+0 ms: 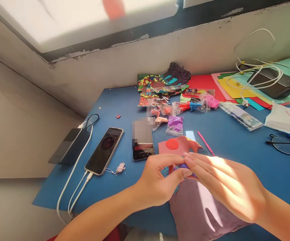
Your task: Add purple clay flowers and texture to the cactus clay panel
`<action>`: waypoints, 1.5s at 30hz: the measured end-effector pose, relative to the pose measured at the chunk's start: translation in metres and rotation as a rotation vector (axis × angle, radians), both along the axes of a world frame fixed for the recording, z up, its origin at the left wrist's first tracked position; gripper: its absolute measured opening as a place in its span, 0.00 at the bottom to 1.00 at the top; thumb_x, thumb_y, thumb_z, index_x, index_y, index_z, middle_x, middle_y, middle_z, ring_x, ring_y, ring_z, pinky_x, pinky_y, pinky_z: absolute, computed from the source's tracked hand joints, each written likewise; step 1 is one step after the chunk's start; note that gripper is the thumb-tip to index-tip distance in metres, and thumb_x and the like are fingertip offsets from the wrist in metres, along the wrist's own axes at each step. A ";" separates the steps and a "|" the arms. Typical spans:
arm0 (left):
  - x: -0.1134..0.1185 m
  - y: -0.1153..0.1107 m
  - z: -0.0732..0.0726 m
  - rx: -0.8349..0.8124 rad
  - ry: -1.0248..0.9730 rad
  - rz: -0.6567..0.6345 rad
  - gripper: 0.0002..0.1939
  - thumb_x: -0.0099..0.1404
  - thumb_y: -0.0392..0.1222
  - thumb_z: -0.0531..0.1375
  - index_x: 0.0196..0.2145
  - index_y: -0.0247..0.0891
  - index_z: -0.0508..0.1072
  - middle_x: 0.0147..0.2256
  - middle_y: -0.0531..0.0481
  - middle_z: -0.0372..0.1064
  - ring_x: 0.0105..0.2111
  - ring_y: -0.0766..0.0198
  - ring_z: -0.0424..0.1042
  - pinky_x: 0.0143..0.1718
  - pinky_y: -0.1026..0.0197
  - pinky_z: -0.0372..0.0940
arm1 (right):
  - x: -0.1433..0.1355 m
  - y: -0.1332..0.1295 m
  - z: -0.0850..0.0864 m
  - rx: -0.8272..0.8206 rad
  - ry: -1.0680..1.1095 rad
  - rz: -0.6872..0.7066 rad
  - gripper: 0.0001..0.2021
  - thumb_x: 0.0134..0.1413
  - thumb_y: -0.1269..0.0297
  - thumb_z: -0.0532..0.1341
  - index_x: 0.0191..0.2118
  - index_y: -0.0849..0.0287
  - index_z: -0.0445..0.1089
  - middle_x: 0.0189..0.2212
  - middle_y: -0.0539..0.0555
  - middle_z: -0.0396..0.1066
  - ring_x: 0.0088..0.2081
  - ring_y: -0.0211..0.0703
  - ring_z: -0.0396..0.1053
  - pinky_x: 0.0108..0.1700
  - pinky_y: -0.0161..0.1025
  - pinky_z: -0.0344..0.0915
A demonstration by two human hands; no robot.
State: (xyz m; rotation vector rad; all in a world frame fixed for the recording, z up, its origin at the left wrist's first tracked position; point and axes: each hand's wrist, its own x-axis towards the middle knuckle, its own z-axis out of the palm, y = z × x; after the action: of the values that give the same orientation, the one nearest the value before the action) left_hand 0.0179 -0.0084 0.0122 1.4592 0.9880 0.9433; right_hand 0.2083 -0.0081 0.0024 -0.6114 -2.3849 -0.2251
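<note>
Between my hands is a small lump of blue-purple modelling clay (183,165), mostly covered by fingers. My left hand (163,179) is closed in a pinch on it, thumb below and fingers above. My right hand (225,180) comes from the other side, its fingers long and pressed together, tips on the same lump; its thumb is hidden. Under both hands lies a flat sheet of clay, dull purple (192,207) in front and pink at the far end, with a round red-orange disc (172,144) on the pink part. Blue dotted patches (165,171) show beside the left fingers.
A pink stick tool (205,143) lies beyond my right hand. Two phones (104,150) and a power bank (71,145) with white cables sit left. Bagged clay (175,124) and a decorated clay piece (160,85) stand behind. Glasses (285,144) rest at right.
</note>
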 end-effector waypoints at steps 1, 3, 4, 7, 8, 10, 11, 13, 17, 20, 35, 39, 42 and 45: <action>-0.001 0.001 -0.001 0.002 0.008 0.018 0.05 0.59 0.37 0.63 0.28 0.38 0.79 0.25 0.50 0.76 0.25 0.65 0.71 0.29 0.64 0.67 | 0.001 0.001 -0.002 -0.012 -0.008 -0.004 0.31 0.61 0.76 0.50 0.68 0.71 0.41 0.44 0.60 0.77 0.44 0.47 0.76 0.36 0.41 0.75; -0.002 0.003 -0.002 -0.040 0.004 0.041 0.05 0.60 0.40 0.63 0.29 0.38 0.78 0.23 0.50 0.75 0.22 0.66 0.70 0.27 0.64 0.66 | 0.003 0.002 -0.007 -0.010 0.012 -0.041 0.30 0.62 0.75 0.50 0.68 0.70 0.42 0.45 0.59 0.77 0.45 0.47 0.76 0.40 0.41 0.75; -0.002 0.003 -0.003 -0.081 -0.007 0.051 0.06 0.61 0.41 0.62 0.29 0.38 0.78 0.22 0.50 0.74 0.22 0.66 0.70 0.27 0.64 0.66 | 0.004 0.003 -0.009 0.004 0.033 -0.071 0.30 0.62 0.74 0.50 0.68 0.69 0.44 0.45 0.59 0.77 0.46 0.47 0.75 0.41 0.41 0.75; -0.003 0.005 -0.004 -0.246 -0.087 0.072 0.09 0.61 0.46 0.62 0.30 0.38 0.77 0.22 0.51 0.72 0.22 0.66 0.70 0.26 0.63 0.66 | 0.008 0.005 -0.012 0.042 0.070 -0.161 0.29 0.60 0.74 0.53 0.66 0.67 0.50 0.45 0.60 0.77 0.45 0.47 0.75 0.40 0.40 0.74; -0.003 0.005 -0.004 -0.289 -0.119 0.083 0.10 0.61 0.48 0.63 0.30 0.38 0.77 0.23 0.50 0.72 0.22 0.66 0.70 0.26 0.64 0.66 | 0.008 0.006 -0.011 0.024 0.079 -0.183 0.29 0.59 0.74 0.54 0.66 0.66 0.52 0.45 0.60 0.77 0.46 0.47 0.75 0.39 0.39 0.74; -0.002 0.007 -0.003 -0.328 -0.163 0.108 0.13 0.60 0.51 0.63 0.29 0.37 0.78 0.24 0.49 0.73 0.21 0.67 0.68 0.24 0.64 0.64 | 0.008 0.005 -0.009 -0.044 0.120 -0.194 0.28 0.59 0.76 0.53 0.65 0.63 0.53 0.46 0.60 0.76 0.50 0.45 0.73 0.41 0.37 0.74; -0.002 0.007 -0.004 -0.332 -0.173 0.116 0.14 0.60 0.52 0.63 0.29 0.37 0.78 0.24 0.48 0.73 0.21 0.68 0.67 0.23 0.65 0.63 | 0.007 0.004 -0.008 -0.075 0.142 -0.173 0.26 0.60 0.76 0.53 0.64 0.62 0.55 0.46 0.60 0.76 0.52 0.44 0.72 0.43 0.36 0.74; -0.001 0.007 -0.005 -0.342 -0.174 0.098 0.18 0.61 0.55 0.61 0.26 0.37 0.78 0.23 0.49 0.72 0.21 0.69 0.64 0.21 0.66 0.59 | 0.003 0.003 -0.004 -0.105 0.160 -0.093 0.22 0.60 0.75 0.53 0.60 0.61 0.59 0.46 0.60 0.76 0.53 0.44 0.71 0.46 0.37 0.74; -0.001 0.001 -0.012 -0.415 -0.122 -0.042 0.24 0.62 0.61 0.58 0.24 0.36 0.75 0.19 0.53 0.62 0.20 0.70 0.59 0.22 0.66 0.56 | -0.010 0.002 0.004 -0.156 0.130 -0.027 0.10 0.61 0.73 0.53 0.46 0.56 0.66 0.44 0.60 0.77 0.46 0.45 0.75 0.41 0.38 0.76; -0.004 -0.004 -0.014 -0.472 -0.100 -0.144 0.29 0.64 0.65 0.52 0.24 0.36 0.70 0.21 0.52 0.60 0.23 0.68 0.59 0.22 0.65 0.56 | -0.015 0.003 0.007 -0.222 0.146 -0.003 0.11 0.63 0.73 0.50 0.42 0.53 0.66 0.38 0.56 0.78 0.42 0.42 0.77 0.38 0.36 0.76; -0.002 -0.002 -0.012 -0.129 0.004 -0.183 0.19 0.71 0.48 0.49 0.24 0.37 0.64 0.22 0.53 0.60 0.24 0.69 0.60 0.27 0.64 0.56 | -0.010 -0.002 0.004 -0.399 0.227 -0.037 0.14 0.63 0.74 0.52 0.50 0.55 0.65 0.32 0.50 0.76 0.32 0.38 0.74 0.37 0.32 0.72; -0.001 -0.004 -0.014 -0.303 -0.160 -0.153 0.22 0.70 0.54 0.49 0.23 0.39 0.57 0.21 0.57 0.51 0.22 0.70 0.54 0.24 0.64 0.52 | -0.008 -0.002 0.001 -0.245 0.263 -0.321 0.10 0.63 0.73 0.53 0.42 0.52 0.68 0.29 0.49 0.75 0.29 0.38 0.74 0.34 0.34 0.71; -0.001 -0.004 -0.013 -0.385 -0.262 -0.143 0.23 0.70 0.57 0.49 0.23 0.40 0.53 0.21 0.58 0.48 0.22 0.71 0.53 0.25 0.64 0.52 | -0.003 0.002 0.001 -0.195 0.244 -0.425 0.08 0.63 0.72 0.55 0.42 0.55 0.69 0.29 0.50 0.76 0.29 0.37 0.74 0.35 0.33 0.72; -0.003 -0.005 -0.014 -0.371 -0.253 -0.145 0.24 0.69 0.62 0.46 0.28 0.39 0.56 0.23 0.58 0.52 0.23 0.71 0.55 0.27 0.63 0.52 | 0.001 0.005 0.004 -0.193 0.208 -0.296 0.09 0.62 0.72 0.56 0.47 0.59 0.68 0.34 0.54 0.78 0.35 0.39 0.76 0.41 0.32 0.73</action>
State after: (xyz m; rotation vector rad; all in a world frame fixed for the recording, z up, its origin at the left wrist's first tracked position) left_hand 0.0149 -0.0129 -0.0014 1.0566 0.8082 0.7690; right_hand 0.2091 -0.0029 0.0059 -1.0280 -2.1238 -0.0536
